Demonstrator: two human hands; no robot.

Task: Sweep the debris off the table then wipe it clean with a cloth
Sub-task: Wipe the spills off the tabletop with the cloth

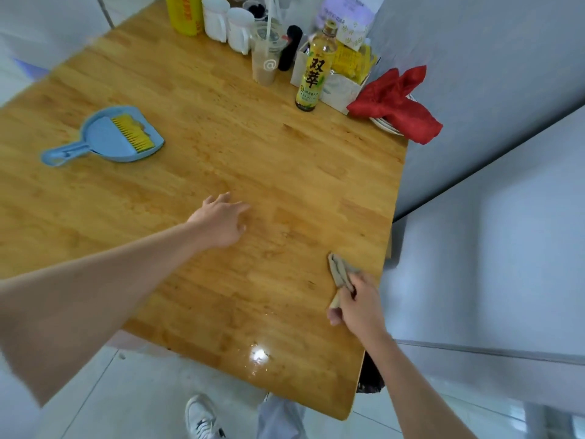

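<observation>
Crumpled beige wiping cloth (pixel 340 271) sits at the near right edge of the wooden butcher-block table (pixel 221 147), pinched in the right hand (pixel 359 304). Left hand (pixel 221 221) holds nothing, fingers spread over the centre. Blue dustpan with yellow brush (pixel 117 136) parked far left. Risk: a wide stroke toward the far side clips the yellow-labelled drink bottle (pixel 313 71) and tips it.

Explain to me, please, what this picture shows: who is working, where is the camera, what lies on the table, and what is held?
No machine here: a person works with bare hands. The single picture comes from a camera on the person's head, looking down. The right hand has a grip on a beige cloth on the wooden table. The left hand reaches over the table and holds nothing. To the left lies a blue dustpan with a yellow-bristled brush in it. At the far end stand a yellow bottle, cups, and a red cloth.
</observation>
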